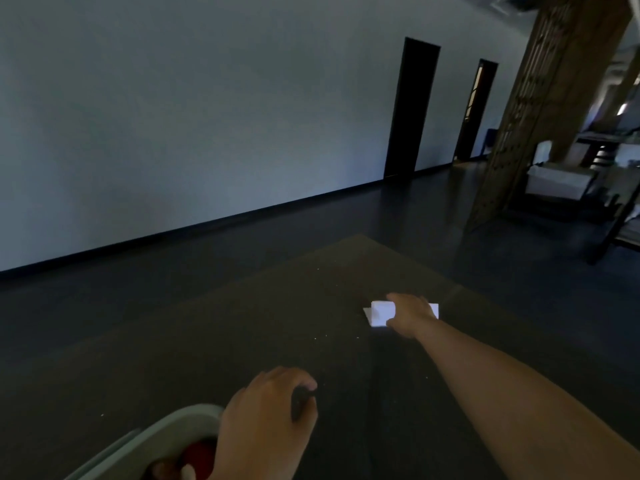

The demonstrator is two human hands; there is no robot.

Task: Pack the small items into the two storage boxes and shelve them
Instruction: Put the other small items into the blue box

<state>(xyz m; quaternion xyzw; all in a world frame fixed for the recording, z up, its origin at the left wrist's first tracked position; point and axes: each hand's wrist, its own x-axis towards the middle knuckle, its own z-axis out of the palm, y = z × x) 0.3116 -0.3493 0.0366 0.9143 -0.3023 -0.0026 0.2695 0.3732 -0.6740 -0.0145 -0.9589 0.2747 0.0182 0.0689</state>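
My right hand (410, 315) reaches far out over the dark brown surface (242, 341). Its fingers and thumb close round a small white item (381, 312) that lies there. The hand hides the white item's middle part. Near the bottom edge, my left hand (263, 424) hovers beside a pale grey-green storage box (180, 422), fingers curled. A small dark item (303, 403) seems pinched between its fingertips and thumb, but the dim light blurs it. Inside the box lies a red item (199, 457).
The room is dim. A long pale wall (173, 133) with two dark doorways (410, 109) runs behind the surface. A wooden lattice pillar (540, 109) and furniture with white cloth (557, 181) stand at the right. Dark floor surrounds the surface.
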